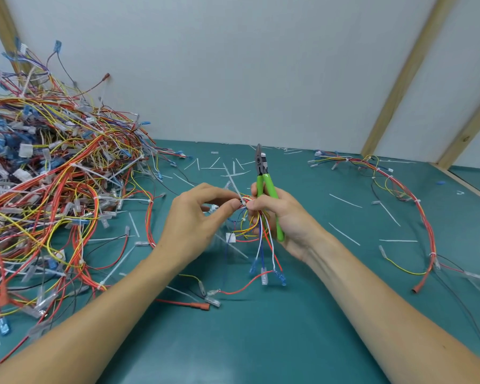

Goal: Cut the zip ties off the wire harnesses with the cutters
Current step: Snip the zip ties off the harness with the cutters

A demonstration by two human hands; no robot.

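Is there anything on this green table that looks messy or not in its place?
Yes: cut white zip-tie strips lie scattered over the green table, beside a tangled pile of coloured wire harnesses.

A heaped wire tangle (47,176) blocks the frame's left side. Bare green bench (261,342) lies open at lower centre between the forearms. A looped harness (416,206) and scattered cut ties (344,234) clutter the right.

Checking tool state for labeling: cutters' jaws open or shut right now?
Shut, as far as visible. The cutters point up in the right hand, blade tips together, green handles nearly parallel, clear of the wire harness.
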